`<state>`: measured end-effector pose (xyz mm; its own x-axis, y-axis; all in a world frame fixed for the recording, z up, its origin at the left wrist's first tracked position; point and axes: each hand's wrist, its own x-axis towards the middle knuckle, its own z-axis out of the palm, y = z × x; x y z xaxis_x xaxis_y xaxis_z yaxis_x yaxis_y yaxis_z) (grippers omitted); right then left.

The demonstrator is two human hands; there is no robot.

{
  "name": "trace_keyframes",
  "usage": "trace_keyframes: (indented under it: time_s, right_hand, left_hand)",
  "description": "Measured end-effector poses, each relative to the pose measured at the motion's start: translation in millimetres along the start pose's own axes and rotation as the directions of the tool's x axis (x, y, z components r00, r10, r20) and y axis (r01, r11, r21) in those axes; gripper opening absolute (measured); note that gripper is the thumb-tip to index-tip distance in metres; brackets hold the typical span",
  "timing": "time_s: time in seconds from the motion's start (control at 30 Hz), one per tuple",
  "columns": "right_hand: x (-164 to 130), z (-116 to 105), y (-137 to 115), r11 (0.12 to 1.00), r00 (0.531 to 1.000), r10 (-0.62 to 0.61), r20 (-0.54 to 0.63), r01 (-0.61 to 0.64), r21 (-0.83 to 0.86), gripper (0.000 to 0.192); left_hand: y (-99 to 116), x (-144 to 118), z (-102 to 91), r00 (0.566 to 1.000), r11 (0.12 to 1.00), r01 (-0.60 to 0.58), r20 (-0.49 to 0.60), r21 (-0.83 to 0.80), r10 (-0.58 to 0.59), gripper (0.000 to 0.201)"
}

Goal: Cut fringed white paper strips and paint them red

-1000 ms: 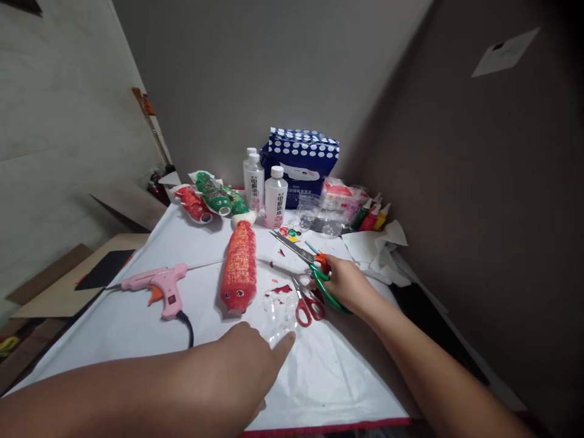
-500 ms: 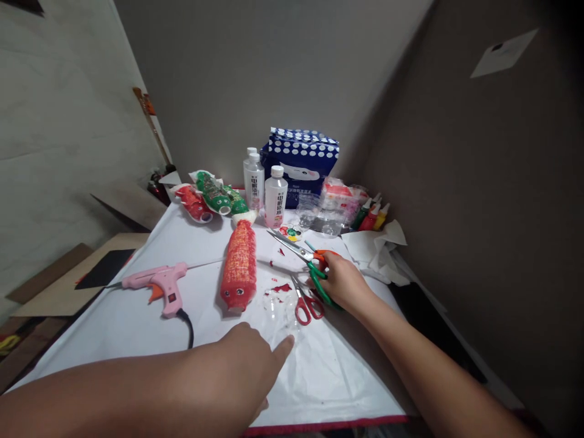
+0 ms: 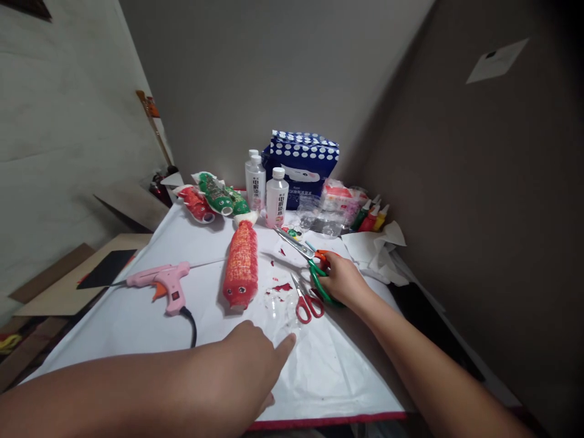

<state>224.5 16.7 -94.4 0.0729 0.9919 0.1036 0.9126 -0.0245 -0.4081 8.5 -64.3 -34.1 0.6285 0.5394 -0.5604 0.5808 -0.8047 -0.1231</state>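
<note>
My right hand [image 3: 344, 280] is closed around the handles of large scissors, one handle green and the other orange. The steel blades [image 3: 298, 246] point up and left above the white table cover. Below them lies a smaller pair of red-handled scissors [image 3: 310, 307], its tips touching the cover area beside red scraps [image 3: 281, 287]. My left hand [image 3: 253, 365] rests at the front of the table, thumb stretched out and apart from the partly hidden fingers. Just beyond it are a clear plastic piece [image 3: 274, 309] and a red-orange painted bottle fish [image 3: 241, 267] with stuck-on eyes.
A pink glue gun [image 3: 166, 280] lies at the left. Behind are red and green bottle fish [image 3: 214, 193], labelled bottles [image 3: 277, 201], a blue bag [image 3: 305, 164], clear plastic pieces [image 3: 331, 224] and paint bottles [image 3: 370, 216]. Crumpled white paper [image 3: 381, 252] sits at the right.
The large scissors' tips have shifted slightly to the right. The view has moved a little; my left hand has stayed almost where it was.
</note>
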Motion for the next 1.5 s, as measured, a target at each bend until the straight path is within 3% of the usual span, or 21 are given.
trace_keyframes:
  time_s: [0.27,0.57,0.7,0.8,0.93,1.2,1.5]
  right_hand:
    - [-0.2,2.7,0.6,1.0,0.999,-0.005,-0.037,0.005,0.003,0.012]
    - [0.8,9.6,0.8,0.999,0.999,-0.033,-0.044,0.033,-0.004,0.018]
    - [2.7,7.7,-0.6,0.999,0.998,-0.03,-0.061,0.029,-0.015,0.013]
    - [3.3,5.9,-1.2,1.0,0.997,-0.016,-0.075,0.014,-0.026,0.013]
    - [2.7,4.9,-1.9,0.999,0.997,-0.028,-0.077,0.025,-0.037,0.015]
    - [3.6,0.2,0.2,0.999,0.995,-0.012,-0.098,0.008,-0.042,0.019]
    - [4.6,-1.6,2.8,0.999,0.989,0.011,-0.147,-0.016,-0.035,0.021]
  left_hand:
    - [5.9,-0.1,4.6,0.999,1.0,0.026,-0.028,-0.004,-0.026,0.079]
    - [1.2,1.7,-6.1,0.995,0.998,-0.019,0.101,-0.055,0.025,0.081]
    - [0.6,2.7,-4.8,0.999,0.999,0.034,0.041,-0.042,-0.032,0.08]
    - [-0.2,5.0,1.3,0.997,0.998,-0.014,0.076,-0.068,0.019,0.081]
    - [-1.3,8.5,8.5,1.0,0.996,-0.018,0.0,-0.087,0.018,0.082]
    - [-2.7,11.6,10.9,1.0,0.994,-0.02,-0.005,-0.108,0.02,0.085]
    - [-6.5,6.2,6.1,0.998,0.999,-0.032,0.061,-0.043,0.034,0.089]
